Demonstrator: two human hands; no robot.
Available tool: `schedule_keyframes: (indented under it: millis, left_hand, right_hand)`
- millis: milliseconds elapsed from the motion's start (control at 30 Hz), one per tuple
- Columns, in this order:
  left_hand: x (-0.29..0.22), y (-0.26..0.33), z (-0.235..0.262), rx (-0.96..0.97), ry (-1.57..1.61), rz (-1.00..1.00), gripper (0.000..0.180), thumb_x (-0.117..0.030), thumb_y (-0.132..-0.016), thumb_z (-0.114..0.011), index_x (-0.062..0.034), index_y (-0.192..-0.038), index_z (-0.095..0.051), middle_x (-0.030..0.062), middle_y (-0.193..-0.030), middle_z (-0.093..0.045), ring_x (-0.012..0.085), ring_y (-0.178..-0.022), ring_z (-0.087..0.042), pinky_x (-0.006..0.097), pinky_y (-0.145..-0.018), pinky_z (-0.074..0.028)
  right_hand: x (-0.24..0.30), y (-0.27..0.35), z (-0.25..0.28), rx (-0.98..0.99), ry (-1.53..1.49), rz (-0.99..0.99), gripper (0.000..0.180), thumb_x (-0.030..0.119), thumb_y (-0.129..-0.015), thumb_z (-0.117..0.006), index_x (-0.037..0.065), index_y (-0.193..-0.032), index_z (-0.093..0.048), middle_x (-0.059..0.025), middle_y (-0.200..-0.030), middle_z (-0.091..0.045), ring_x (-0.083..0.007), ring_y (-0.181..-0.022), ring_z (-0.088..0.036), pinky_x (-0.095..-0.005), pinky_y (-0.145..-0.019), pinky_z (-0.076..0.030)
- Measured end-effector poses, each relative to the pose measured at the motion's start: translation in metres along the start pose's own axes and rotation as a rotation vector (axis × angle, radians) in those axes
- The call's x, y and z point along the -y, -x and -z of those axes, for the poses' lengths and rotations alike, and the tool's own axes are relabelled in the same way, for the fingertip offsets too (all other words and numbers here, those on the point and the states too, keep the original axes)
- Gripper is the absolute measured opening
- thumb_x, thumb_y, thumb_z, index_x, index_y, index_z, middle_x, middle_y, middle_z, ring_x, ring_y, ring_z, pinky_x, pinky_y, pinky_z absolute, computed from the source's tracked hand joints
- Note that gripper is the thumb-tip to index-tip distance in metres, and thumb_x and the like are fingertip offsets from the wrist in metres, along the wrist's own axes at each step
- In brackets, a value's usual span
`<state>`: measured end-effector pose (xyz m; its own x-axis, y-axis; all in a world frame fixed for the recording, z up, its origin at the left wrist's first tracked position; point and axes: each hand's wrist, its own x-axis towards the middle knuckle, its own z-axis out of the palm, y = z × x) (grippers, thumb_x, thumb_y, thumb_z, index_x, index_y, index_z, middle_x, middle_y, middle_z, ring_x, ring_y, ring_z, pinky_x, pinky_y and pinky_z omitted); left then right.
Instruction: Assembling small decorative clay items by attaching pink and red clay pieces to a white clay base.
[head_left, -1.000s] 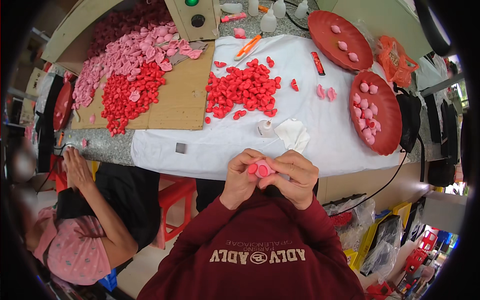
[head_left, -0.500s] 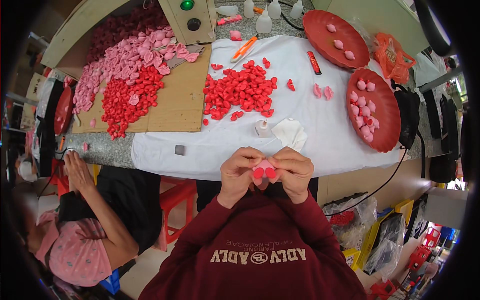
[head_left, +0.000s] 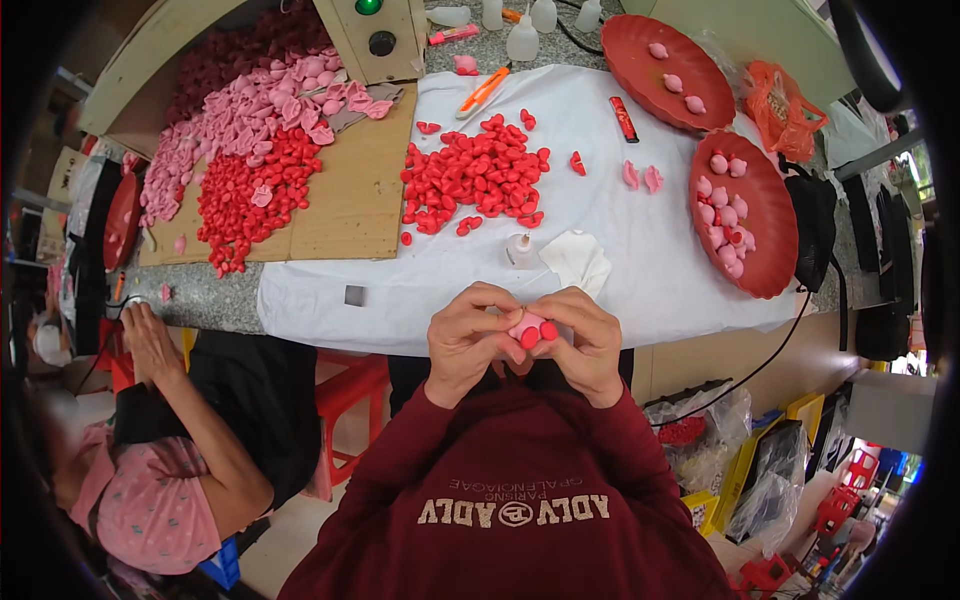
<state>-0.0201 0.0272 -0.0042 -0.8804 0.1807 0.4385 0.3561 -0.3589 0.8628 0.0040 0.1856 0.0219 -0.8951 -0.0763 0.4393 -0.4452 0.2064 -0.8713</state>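
Note:
Between my two hands, at the table's near edge, is a small pink rubbery figure (head_left: 522, 321) with two round red feet turned toward me. My left hand (head_left: 470, 340) pinches it from the left, and my right hand (head_left: 580, 340) grips its right side between thumb and fingers. Parts of the figure are hidden by my fingertips. Just beyond my hands, a small clear bottle with a thin tip (head_left: 520, 251) stands beside a crumpled white tissue (head_left: 577, 262). Farther off, a heap of small red pieces (head_left: 470, 175) lies on the white cloth (head_left: 330, 300).
Pink and red pieces pile on cardboard (head_left: 350, 205) at left. Two red scalloped trays (head_left: 765, 265) at right hold pink figures. An orange knife (head_left: 484, 92) and two pink pieces (head_left: 642, 177) lie on the cloth. Another person (head_left: 165, 480) sits at left by a red stool (head_left: 345, 400).
My hands have turned the pink figure slightly, so its red feet now sit tilted, the right one higher. My grip stays on it. The whole view has shifted a little.

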Motion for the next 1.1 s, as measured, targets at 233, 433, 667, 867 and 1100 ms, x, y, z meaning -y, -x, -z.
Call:
schedule_keyframes:
  millis: [233, 433, 667, 867, 1100]
  left_hand:
    - [0.000, 0.003, -0.008, -0.015, -0.045, -0.080, 0.016, -0.009, -0.071, -0.071, -0.0027, -0.082, -0.062, 0.0089, -0.088, -0.060, 0.0213, -0.082, -0.055, 0.030, -0.070, -0.045]
    - [-0.009, -0.006, -0.022, -0.036, -0.199, -0.052, 0.030, -0.012, -0.067, -0.075, -0.0041, -0.093, -0.059, 0.0080, -0.093, -0.057, 0.0216, -0.090, -0.053, 0.031, -0.077, -0.044]
    - [-0.003, -0.003, -0.027, -0.067, -0.317, -0.110, 0.037, -0.004, -0.063, -0.075, -0.0032, -0.096, -0.058, 0.0084, -0.100, -0.055, 0.0233, -0.096, -0.052, 0.033, -0.082, -0.043]
    - [-0.002, 0.003, -0.028, -0.164, -0.270, -0.071, 0.029, -0.005, -0.062, -0.075, -0.0019, -0.087, -0.062, 0.0085, -0.092, -0.060, 0.0236, -0.090, -0.055, 0.032, -0.077, -0.045]
    - [0.007, 0.014, -0.024, -0.126, -0.105, 0.004, 0.028, -0.008, -0.068, -0.073, -0.0027, -0.093, -0.061, 0.0075, -0.101, -0.058, 0.0204, -0.094, -0.053, 0.031, -0.082, -0.043]
  right_hand:
    - [-0.005, 0.008, -0.001, -0.044, -0.003, 0.013, 0.032, 0.019, -0.073, -0.070, 0.000, -0.098, -0.064, -0.0092, -0.089, -0.063, -0.0184, -0.077, -0.057, -0.0284, -0.067, -0.046]
    - [-0.007, 0.019, -0.019, -0.268, -0.875, -0.443, 0.028, 0.026, -0.084, -0.060, 0.004, -0.102, -0.063, -0.0070, -0.095, -0.058, -0.0149, -0.078, -0.055, -0.0285, -0.063, -0.047]
    - [-0.010, 0.027, -0.029, -0.235, -1.253, -0.582, 0.023, 0.027, -0.086, -0.057, 0.008, -0.098, -0.061, -0.0033, -0.095, -0.055, -0.0135, -0.081, -0.051, -0.0304, -0.050, -0.044]
    - [-0.007, 0.028, -0.034, -0.216, -1.350, -0.553, 0.020, 0.024, -0.085, -0.059, 0.007, -0.095, -0.061, -0.0022, -0.099, -0.053, -0.0127, -0.082, -0.048, -0.0297, -0.067, -0.043]
    - [0.009, 0.021, -0.031, -0.239, -1.045, -0.522, 0.028, 0.019, -0.084, -0.060, 0.004, -0.108, -0.060, -0.0012, -0.096, -0.056, -0.0130, -0.081, -0.049, -0.0273, -0.071, -0.042]
